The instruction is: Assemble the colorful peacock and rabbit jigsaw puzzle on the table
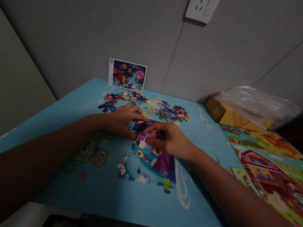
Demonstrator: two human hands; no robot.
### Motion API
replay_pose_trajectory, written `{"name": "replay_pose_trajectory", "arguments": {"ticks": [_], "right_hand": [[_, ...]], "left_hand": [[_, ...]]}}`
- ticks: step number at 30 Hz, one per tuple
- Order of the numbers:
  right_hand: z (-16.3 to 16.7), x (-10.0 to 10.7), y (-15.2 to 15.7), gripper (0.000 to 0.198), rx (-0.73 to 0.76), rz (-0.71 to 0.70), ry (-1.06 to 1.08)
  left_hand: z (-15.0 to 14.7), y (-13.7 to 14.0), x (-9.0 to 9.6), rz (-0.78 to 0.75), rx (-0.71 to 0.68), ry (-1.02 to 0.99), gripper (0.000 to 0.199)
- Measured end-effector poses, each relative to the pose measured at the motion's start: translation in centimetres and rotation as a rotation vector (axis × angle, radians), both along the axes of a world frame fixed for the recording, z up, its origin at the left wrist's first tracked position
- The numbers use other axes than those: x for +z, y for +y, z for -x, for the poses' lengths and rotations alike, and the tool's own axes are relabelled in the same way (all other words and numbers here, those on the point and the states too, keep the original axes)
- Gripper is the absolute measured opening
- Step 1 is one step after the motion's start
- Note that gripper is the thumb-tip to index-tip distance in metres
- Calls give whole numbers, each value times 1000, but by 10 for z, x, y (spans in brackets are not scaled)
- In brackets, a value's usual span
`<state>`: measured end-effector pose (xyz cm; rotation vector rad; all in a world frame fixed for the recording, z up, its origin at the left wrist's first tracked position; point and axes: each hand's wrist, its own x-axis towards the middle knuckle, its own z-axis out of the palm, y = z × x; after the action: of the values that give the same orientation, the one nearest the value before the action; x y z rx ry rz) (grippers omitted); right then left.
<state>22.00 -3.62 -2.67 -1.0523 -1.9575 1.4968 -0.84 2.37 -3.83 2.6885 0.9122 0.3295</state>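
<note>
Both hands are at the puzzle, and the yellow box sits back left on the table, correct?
Wrong side: the head view shows the yellow box back right on the table. The left hand and right hand are indeed at the puzzle.

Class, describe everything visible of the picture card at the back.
The picture card is a flat, paper-like rectangle with a white margin, widest at left, and a small blue square top left. Its dark, colourful cartoon faces us. It stands upright at the back of the table, apparently leaning on the wall.
</note>
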Motion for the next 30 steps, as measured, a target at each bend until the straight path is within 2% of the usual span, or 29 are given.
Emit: {"name": "replay_pose_trajectory", "arguments": {"ticks": [3,5,10,12,16,19,25,30], "right_hand": [[4,2,-4,22,-25,-9,2],[10,3,-10,24,-28,36,31],[28,6,-37,22,109,192,56],[32,6,-46,17,181,116,-14],[33,6,-49,14,252,-209,-145],[31,8,-46,15,282,-350,-183],[31,9,-47,15,378,-522,-236],[31,9,-48,21,376,-577,-267]], "left_hand": [[1,2,0,2,-8,5,66],[1,3,0,0,-15,6,64],[0,2,1,24,-10,27,62],[-1,1,3,34,9,34,64],[-2,0,3,46,30,33,66],[-2,0,3,51,26,38,66],[-2,-1,6,50,32,60,68],[-3,-1,5,51,30,52,68]]}}
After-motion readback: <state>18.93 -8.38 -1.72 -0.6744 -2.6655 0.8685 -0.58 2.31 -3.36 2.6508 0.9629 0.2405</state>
